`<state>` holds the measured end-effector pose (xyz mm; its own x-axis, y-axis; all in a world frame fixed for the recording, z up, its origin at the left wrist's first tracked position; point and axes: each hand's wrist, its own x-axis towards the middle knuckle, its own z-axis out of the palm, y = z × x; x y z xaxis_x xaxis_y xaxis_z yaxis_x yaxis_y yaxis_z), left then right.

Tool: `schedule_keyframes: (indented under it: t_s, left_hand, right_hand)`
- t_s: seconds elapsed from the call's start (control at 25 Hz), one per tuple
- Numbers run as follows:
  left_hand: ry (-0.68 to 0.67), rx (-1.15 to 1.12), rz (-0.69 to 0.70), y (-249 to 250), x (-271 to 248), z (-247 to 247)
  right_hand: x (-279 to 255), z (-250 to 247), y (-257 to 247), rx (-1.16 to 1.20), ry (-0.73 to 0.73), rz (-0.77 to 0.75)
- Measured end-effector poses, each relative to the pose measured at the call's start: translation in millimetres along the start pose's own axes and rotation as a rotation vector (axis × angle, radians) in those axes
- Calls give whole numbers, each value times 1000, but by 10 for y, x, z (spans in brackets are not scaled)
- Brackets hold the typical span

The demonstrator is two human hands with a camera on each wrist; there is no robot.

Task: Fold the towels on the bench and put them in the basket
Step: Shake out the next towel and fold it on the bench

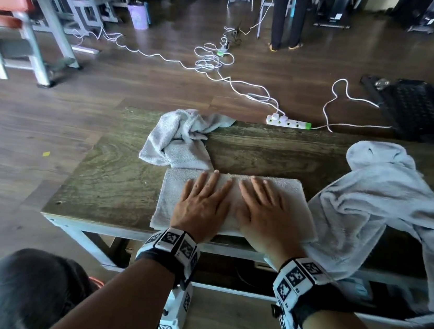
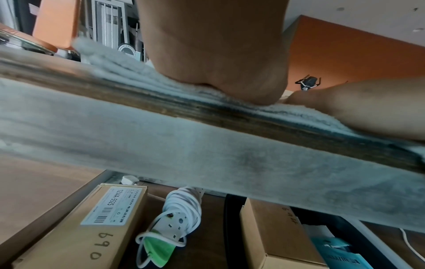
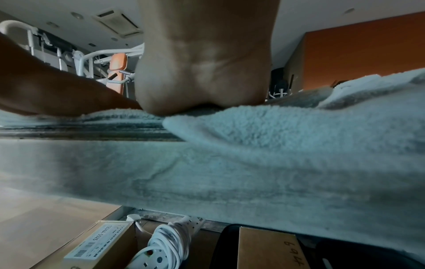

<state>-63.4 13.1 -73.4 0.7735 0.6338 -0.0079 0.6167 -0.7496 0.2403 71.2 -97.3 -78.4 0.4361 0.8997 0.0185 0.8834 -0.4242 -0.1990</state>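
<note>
A folded grey towel (image 1: 171,194) lies flat near the front edge of the wooden bench (image 1: 115,179). My left hand (image 1: 203,203) and right hand (image 1: 262,211) both press palm-down on it, fingers straight, side by side. A crumpled grey towel (image 1: 177,140) sits just behind it. A larger grey towel (image 1: 380,206) lies bunched at the right and hangs over the front edge. In the left wrist view the heel of the left hand (image 2: 220,63) rests on the folded towel (image 2: 128,72). The right wrist view shows the right hand (image 3: 204,72) on towel (image 3: 276,127). No basket shows.
A white power strip (image 1: 288,122) with trailing cables lies on the floor behind the bench. A black crate-like object (image 1: 409,106) stands far right. Cardboard boxes (image 2: 92,227) and a coiled extension lead (image 2: 174,218) sit under the bench. A person's legs (image 1: 286,17) stand at the back.
</note>
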Motion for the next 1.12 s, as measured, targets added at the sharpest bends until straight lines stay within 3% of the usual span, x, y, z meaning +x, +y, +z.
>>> schedule_keyframes:
  t_s: [0.32,0.56,0.72,0.88,1.0,1.12]
  left_hand:
    - [36,-37,-83,-251,-127,-47]
    - [13,-38,-192,-416,-200,-70]
    - [54,32,-200,-355,-25,-219]
    - [47,37,-196,-354,135,-404]
    - [123,136,-203,-379,177,-534]
    - [108,25,-209,-421,233,-669]
  right_hand:
    - [-57,-80,264,-103,2,120]
    - [-71,-273,340,47,-112,262]
    - [-19,-515,390,58,-12,348]
    - [150,-671,492,370,-130,472]
    - [345,-740,560,411,-160,472]
    - [571,-978,521,451,-70,446]
